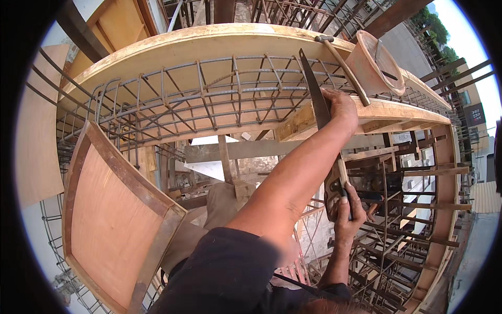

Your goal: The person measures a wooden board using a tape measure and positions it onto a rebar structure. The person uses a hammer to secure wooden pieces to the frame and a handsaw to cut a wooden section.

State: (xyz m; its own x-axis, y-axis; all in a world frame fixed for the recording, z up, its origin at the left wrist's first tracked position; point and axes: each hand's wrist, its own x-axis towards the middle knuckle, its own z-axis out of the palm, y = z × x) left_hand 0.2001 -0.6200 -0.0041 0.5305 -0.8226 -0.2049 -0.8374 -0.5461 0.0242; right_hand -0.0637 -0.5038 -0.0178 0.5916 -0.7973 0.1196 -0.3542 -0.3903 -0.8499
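Note:
My left hand [341, 110] reaches across the view, fingers curled on the wooden formwork edge [389, 110] beside the dark saw blade [317, 86]. Low at right, my right hand [349, 212] grips the saw's handle [333, 191], with a pale wooden strip [341, 167] alongside. The saw lies lengthwise across the formwork, tip upward. Just beyond my left hand, a long-handled hammer [345, 68] rests beside a tilted pink plastic bucket [374, 60] with a tool inside. A rebar cage [198, 94] runs inside the curved formwork. My left palm and part of the handle are hidden.
A framed curved plywood panel [115, 220] stands at left. Below are timber supports [225, 162], white sheets [206, 170] and a lattice of scaffolding [387, 235], with another person's arm [372, 209] partly visible. Curved formwork [444, 157] continues at right beside a drop.

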